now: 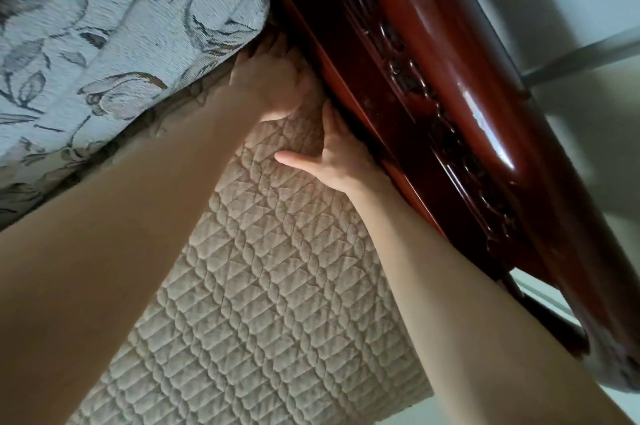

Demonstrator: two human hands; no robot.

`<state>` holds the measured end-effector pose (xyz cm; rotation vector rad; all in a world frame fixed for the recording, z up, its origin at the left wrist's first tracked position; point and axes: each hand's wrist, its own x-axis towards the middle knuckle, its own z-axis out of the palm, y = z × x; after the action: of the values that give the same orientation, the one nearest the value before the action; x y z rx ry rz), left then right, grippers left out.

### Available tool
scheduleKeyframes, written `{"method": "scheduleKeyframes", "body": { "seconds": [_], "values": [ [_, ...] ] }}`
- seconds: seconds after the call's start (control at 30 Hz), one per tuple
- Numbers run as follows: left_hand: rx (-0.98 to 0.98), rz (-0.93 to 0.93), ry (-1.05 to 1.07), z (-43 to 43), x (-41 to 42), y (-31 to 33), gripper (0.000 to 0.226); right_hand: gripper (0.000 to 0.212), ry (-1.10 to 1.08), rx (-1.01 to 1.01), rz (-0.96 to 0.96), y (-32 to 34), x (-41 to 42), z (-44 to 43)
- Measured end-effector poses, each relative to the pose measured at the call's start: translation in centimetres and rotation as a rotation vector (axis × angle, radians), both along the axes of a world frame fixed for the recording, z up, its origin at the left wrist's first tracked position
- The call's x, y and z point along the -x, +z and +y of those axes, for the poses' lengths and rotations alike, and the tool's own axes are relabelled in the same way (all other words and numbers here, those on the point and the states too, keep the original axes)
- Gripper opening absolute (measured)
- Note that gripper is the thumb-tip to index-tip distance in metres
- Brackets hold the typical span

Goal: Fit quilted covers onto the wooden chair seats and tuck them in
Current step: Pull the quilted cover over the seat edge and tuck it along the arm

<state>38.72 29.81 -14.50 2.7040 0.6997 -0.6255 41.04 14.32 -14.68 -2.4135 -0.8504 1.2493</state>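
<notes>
Head view: both hands working the quilted cover (277, 286) into the chair's far corner

The beige quilted cover lay spread over the seat and filled the middle of the frame, running from the lower left up to the corner where the seat met the frame. Its diamond stitching looked flat over most of the surface and bunched slightly near that corner.

The right hand (337, 161) rested on the cover's edge just beside the wooden rail (363, 134). Its thumb was spread wide across the quilting and its fingers lay straight along the line where fabric met wood. It held nothing and pressed the edge down.

The left hand (273, 82) sat further up, at the corner itself, touching the cover where it disappeared into shadow. Its fingertips reached into the dark gap between the rail and the floral cushion (104, 26), so whether they pinched the fabric or only pushed it could not be told. Both bare forearms came in from the bottom of the frame, the left from the lower left and the right from the lower right.

The floral cushion, pale with grey and brown leaves, stood against the cover's upper left side. The glossy reddish-brown carved chair frame (467, 95) ran diagonally along the cover's right side. Beyond it the background was pale and blurred.
</notes>
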Motion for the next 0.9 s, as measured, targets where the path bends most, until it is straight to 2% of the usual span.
{"method": "scheduleKeyframes", "body": {
  "seconds": [0.07, 0.23, 0.37, 0.53, 0.7, 0.8, 0.9],
  "values": [
    [-0.001, -0.033, -0.029, -0.9, 1.5, 1.4, 0.057, 0.123, -0.026, -0.038, 0.002, 0.3, 0.4, -0.3],
    [0.007, 0.072, 0.024, -2.7, 2.8, 1.0, 0.061, 0.107, -0.026, -0.199, -0.123, 2.6, 2.4, -4.3],
    [-0.066, 0.045, -0.004, -4.1, 3.3, 0.9, 0.062, 0.108, 0.046, -0.039, -0.145, 3.2, 4.6, -9.0],
    [-0.093, 0.052, -0.059, -7.8, 6.5, 0.9, 0.066, 0.118, 0.040, 0.042, -0.099, 1.8, 3.7, -9.0],
    [-0.085, 0.095, -0.032, -7.8, 6.2, 0.5, 0.069, 0.119, -0.045, -0.011, 0.042, 1.2, 2.4, -9.4],
    [-0.056, 0.050, -0.037, -9.3, 6.6, 1.9, 0.065, 0.111, -0.110, -0.102, -0.043, 2.2, 3.8, -11.7],
    [0.008, 0.044, -0.131, -12.4, 8.4, 2.8, 0.061, 0.109, -0.074, -0.012, -0.106, 3.1, 6.3, -15.7]
  ]
}}
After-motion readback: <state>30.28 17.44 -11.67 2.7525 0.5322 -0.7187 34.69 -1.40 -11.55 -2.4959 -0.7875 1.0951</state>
